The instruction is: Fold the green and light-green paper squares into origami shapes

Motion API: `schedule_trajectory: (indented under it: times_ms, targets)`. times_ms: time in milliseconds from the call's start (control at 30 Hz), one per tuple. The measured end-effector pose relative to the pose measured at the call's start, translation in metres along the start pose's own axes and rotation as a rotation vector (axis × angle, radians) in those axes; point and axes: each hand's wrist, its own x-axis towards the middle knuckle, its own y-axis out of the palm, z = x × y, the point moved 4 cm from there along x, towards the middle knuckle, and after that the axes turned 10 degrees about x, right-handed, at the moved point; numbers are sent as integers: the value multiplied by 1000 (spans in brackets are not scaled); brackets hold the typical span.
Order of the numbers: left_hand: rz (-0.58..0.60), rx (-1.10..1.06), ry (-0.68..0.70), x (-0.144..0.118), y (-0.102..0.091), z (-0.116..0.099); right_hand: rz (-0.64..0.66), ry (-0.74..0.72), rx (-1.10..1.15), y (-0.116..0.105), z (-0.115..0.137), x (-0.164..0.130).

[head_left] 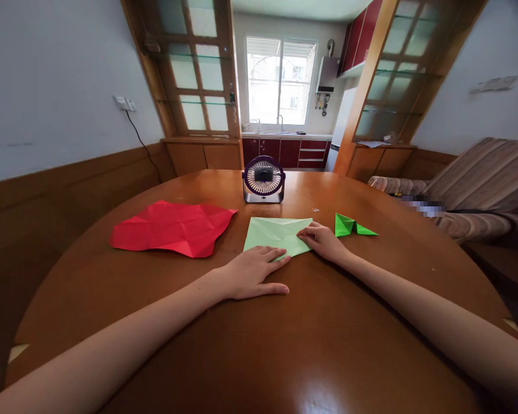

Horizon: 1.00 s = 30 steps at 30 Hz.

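Observation:
A light green sheet of paper [270, 230] with crease lines lies flat on the wooden table, in front of the fan. My left hand [254, 273] rests palm down, its outstretched fingers over the sheet's near edge and its thumb apart on the tabletop. At the sheet's right side, my right hand [323, 241] has its fingers bent together and pinched at the paper's edge; the fingertips partly cover that edge. Just right of this hand stands a folded bright green paper piece [349, 225] with pointed ends. Creased red paper [172, 230] is spread out to the left.
A small round desk fan [264, 177] stands at the back of the oval table [259, 356]. Beyond are a kitchen window and red cabinets [278, 150]. A striped armchair [479, 184] is at the right, and a cord [142, 141] hangs from the left wall socket.

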Motion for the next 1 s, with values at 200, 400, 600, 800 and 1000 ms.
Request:
schedule_trajectory:
  times_ms: [200, 400, 600, 800, 1000]
  targets:
    - [-78, 109, 27, 19, -5, -8, -5, 6, 24, 0, -2, 0]
    - [-76, 154, 21, 24, -10, -5, -6, 24, 41, -1, -1, 0]
    - [-64, 2, 1, -2, -26, 12, -9, 37, 34, -1, -1, 0]
    - [-8, -154, -134, -25, -37, 23, -8, 24, 30, -1, -3, -1]
    - [30, -272, -218, -31, -38, 34, -35, 27, 48, -1, -4, 0]
